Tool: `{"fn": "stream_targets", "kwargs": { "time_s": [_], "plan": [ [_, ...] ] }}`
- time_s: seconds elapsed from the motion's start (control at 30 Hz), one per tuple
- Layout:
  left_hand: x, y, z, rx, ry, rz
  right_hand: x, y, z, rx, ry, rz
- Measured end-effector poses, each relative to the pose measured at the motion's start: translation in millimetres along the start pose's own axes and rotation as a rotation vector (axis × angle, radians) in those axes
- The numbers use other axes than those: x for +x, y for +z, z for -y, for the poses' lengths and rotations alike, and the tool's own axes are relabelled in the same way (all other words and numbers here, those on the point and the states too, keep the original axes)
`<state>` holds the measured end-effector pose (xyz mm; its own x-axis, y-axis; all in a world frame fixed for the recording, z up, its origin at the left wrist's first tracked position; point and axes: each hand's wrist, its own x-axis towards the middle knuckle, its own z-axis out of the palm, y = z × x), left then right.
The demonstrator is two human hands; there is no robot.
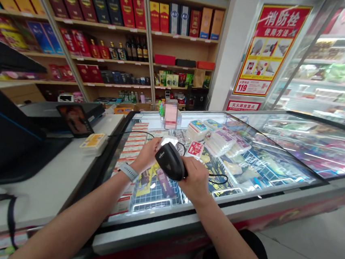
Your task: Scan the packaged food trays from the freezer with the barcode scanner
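"What stood left of the freezer [157,229]?"

"A counter [55,193], with a lit screen [75,119] and, just beside the freezer's edge, a yellow-topped pack [93,143]."

"And the left hand [145,157]?"

"Over the freezer's left part, a watch [128,171] on its wrist, fingers curled on a bright white item [169,140]. The black scanner [171,162] covered too much to tell what it was."

"Where was that scanner?"

"Also above the freezer's glass, gripped by the right hand [197,180], its fingers wrapped tight."

"Farther right?"

"Stacked packs [220,141] lay on the freezer; behind it was a red-and-yellow sign [271,49]."
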<state>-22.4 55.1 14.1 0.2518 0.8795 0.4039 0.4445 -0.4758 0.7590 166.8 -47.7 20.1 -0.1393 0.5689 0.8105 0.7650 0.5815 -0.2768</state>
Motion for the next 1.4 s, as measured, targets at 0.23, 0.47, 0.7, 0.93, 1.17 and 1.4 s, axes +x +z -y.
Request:
{"fn": "stream_targets", "kwargs": {
  "time_s": [0.23,0.47,0.7,0.93,1.17,1.4],
  "plan": [
    [-23.1,-51.8,17.2,-0.207,-0.201,-0.048,0.2,1.7,0.0,0.047,0.037,0.191],
    [-35.1,-60.0,16.2,-0.342,-0.245,-0.019,-1.9,5.5,-2.6,0.032,0.036,0.254],
    [-33.6,-53.0,20.0,-0.36,-0.17,0.021,0.0,6.3,-1.0,0.017,0.013,0.314],
    [-33.9,-52.7,18.4,-0.402,-0.149,0.052,-1.3,7.9,-2.4,0.015,-0.005,0.32],
    [-33.9,-51.3,19.7,-0.378,-0.157,0.035,-0.8,8.4,-2.0,-0.005,-0.007,0.339],
    [-34.6,-49.5,18.8,-0.413,-0.175,0.014,-1.6,8.7,-2.6,-0.022,-0.016,0.345]
  ]
}}
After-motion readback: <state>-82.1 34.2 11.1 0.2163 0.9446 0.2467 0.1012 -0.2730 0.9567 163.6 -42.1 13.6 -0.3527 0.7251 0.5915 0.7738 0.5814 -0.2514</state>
